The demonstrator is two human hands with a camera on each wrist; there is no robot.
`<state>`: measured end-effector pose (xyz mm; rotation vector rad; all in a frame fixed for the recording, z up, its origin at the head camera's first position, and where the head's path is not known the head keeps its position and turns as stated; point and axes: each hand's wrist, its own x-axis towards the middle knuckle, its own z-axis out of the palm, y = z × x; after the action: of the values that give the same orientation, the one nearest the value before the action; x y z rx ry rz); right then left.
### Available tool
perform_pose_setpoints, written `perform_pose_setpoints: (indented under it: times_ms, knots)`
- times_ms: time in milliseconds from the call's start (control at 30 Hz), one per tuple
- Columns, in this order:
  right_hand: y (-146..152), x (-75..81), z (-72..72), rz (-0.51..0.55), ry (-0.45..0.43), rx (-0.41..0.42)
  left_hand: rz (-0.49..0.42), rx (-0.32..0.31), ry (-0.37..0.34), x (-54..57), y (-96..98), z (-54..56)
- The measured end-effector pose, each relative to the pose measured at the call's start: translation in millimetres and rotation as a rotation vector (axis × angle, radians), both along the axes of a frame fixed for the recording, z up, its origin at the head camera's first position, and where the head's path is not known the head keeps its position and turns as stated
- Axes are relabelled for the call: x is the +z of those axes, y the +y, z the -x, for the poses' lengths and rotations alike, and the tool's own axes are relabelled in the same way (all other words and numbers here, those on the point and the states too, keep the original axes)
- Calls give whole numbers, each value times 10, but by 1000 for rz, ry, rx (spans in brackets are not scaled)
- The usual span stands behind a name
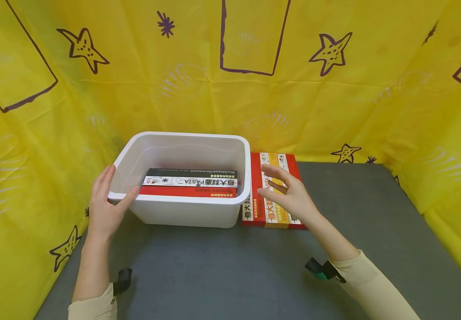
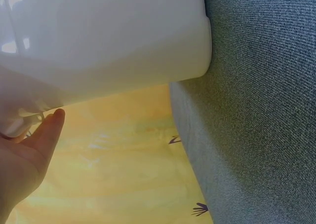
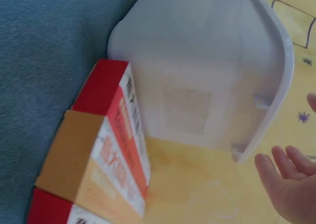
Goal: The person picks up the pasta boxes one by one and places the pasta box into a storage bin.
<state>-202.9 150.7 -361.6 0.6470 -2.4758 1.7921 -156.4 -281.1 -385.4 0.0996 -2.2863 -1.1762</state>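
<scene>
My left hand (image 1: 104, 202) grips the near left corner of a white plastic bin (image 1: 198, 212), thumb over the front rim and fingers along the left side. In the left wrist view, the fingers (image 2: 47, 130) meet the rim from below. Inside the bin lie pasta boxes showing a black strip (image 1: 186, 173), a white strip printed PASTA (image 1: 186, 181) and a red strip (image 1: 182, 191). My right hand (image 1: 290, 198) hovers with spread fingers and holds nothing. It overlaps a row of red boxes (image 1: 257, 213) and an orange-yellow box (image 1: 275, 218) standing beside the bin, and partly hides them.
A dark grey cloth surface (image 1: 214, 271) lies under everything. Yellow curtains (image 1: 198, 102) with starfish drawings hang behind and at both sides, close to the bin's back and left.
</scene>
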Motion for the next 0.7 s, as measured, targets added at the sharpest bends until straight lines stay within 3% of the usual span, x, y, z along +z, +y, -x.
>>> perform_pose_setpoints:
  times_ms: [400, 700]
  knots:
    - [299, -240, -4, -12, -9, -139, -8, -7, -9, -15, -8, 1]
    - [530, -441, -27, -4, -107, -252, -3, 4, -33, -4, 2, -3]
